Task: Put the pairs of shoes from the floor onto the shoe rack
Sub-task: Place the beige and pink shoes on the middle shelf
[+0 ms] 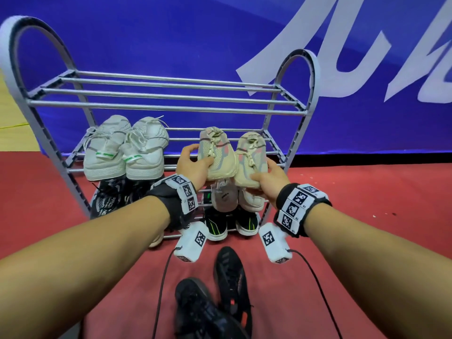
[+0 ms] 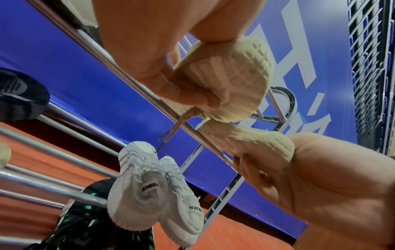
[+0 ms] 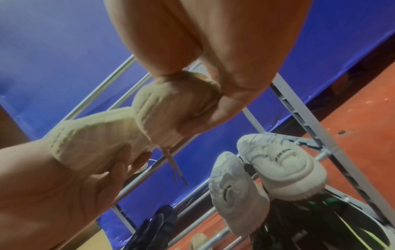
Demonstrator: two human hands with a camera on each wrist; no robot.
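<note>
A beige pair with pink and grey patches is over the right half of the grey shoe rack's [image 1: 288, 152] second tier. My left hand [image 1: 197, 161] grips the left beige shoe [image 1: 215, 150] by its heel end, and my right hand [image 1: 265, 172] grips the right beige shoe [image 1: 253, 155] the same way. From below, the left wrist view shows the ribbed sole [image 2: 233, 74] under my thumb and fingers; the right wrist view shows the other sole [image 3: 171, 111]. Whether the soles rest on the bars is unclear. A black pair [image 1: 220, 299] lies on the red floor near me.
A white pair [image 1: 124, 152] fills the left of the second tier. The top tier [image 1: 159, 94] holds nothing. Lower tiers carry a small white pair [image 1: 227, 196], black patterned shoes [image 1: 110, 199] and black-green shoes [image 1: 217, 226]. A blue banner [image 1: 195, 33] stands behind the rack.
</note>
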